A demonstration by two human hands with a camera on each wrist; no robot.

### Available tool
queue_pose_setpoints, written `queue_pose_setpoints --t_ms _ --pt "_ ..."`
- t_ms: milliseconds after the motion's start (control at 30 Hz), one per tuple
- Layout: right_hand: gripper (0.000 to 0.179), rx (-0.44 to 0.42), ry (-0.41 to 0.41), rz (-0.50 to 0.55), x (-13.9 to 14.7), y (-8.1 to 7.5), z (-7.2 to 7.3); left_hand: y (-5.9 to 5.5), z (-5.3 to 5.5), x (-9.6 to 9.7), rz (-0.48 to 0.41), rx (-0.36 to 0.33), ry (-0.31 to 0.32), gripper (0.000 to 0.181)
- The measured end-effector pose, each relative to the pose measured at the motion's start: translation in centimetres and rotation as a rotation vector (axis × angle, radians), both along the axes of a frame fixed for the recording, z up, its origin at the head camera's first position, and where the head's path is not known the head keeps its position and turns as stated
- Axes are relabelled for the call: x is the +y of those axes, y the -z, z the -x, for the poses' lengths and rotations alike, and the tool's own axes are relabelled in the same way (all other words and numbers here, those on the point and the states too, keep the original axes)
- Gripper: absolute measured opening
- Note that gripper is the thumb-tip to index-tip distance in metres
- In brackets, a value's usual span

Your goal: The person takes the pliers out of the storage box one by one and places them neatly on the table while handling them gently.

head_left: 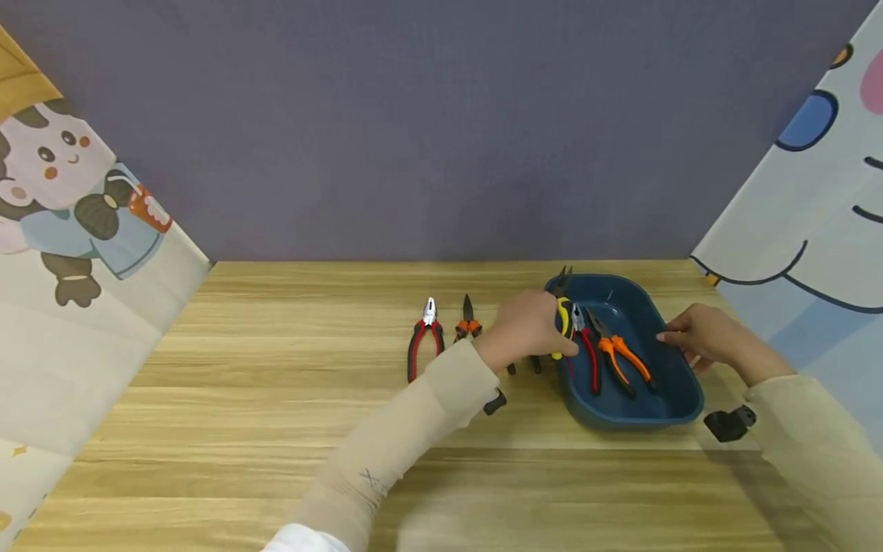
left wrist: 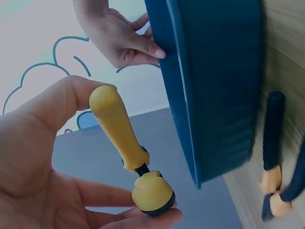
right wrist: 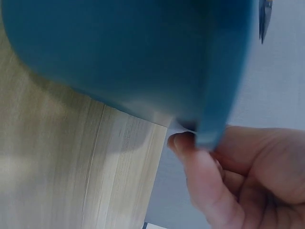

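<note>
My left hand (head_left: 527, 326) holds pliers with yellow-and-black handles (head_left: 565, 316) over the left rim of a dark blue plastic bin (head_left: 628, 422). Their dark jaws point away from me. In the left wrist view, the yellow handles (left wrist: 116, 129) sit between thumb and fingers. Inside the bin lie red-and-black pliers (head_left: 592, 364) and orange-and-black pliers (head_left: 624, 360). At the bin's right rim, my right hand (head_left: 717, 343) pinches the edge between thumb and fingers. The right wrist view shows that hand (right wrist: 248, 179) gripping the rim from close up.
Left of the bin, red-and-black pliers (head_left: 413, 353) with shiny jaws lie on the wooden table (head_left: 276, 345). Beside them are pliers with dark jaws and orange parts (head_left: 467, 316), partly behind my left arm. Dark handle ends (head_left: 536, 364) show near the bin. A grey wall (head_left: 441, 153) stands behind.
</note>
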State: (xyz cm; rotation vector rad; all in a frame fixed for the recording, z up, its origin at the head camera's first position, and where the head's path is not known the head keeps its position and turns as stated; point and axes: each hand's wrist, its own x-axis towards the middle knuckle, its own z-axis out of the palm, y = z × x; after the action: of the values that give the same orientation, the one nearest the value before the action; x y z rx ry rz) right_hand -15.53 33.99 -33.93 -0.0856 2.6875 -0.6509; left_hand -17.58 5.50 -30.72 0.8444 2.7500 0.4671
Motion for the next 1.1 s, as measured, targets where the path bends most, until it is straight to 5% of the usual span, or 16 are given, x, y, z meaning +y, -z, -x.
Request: queue_pose_setpoints --t_ms 267,667,900,1100 --pt "0.046 -0.007 0.032 0.02 0.3 0.4 0.1 0.4 0.3 -3.0 -0.015 -0.032 -0.012 0.06" --pt "0.05 -0.024 0.051 0.033 0.4 0.3 0.1 1.5 0.7 -7.7 -0.085 -0.071 -0.113 0.054" --pt "0.054 -0.028 0.061 0.03 0.4 0.3 0.1 1.7 1.1 -10.2 -0.036 -0.01 -0.15 0.053" --pt "0.055 -0.036 0.074 0.037 0.4 0.3 0.1 2.1 1.5 -12.1 -0.014 -0.038 -0.222 0.051"
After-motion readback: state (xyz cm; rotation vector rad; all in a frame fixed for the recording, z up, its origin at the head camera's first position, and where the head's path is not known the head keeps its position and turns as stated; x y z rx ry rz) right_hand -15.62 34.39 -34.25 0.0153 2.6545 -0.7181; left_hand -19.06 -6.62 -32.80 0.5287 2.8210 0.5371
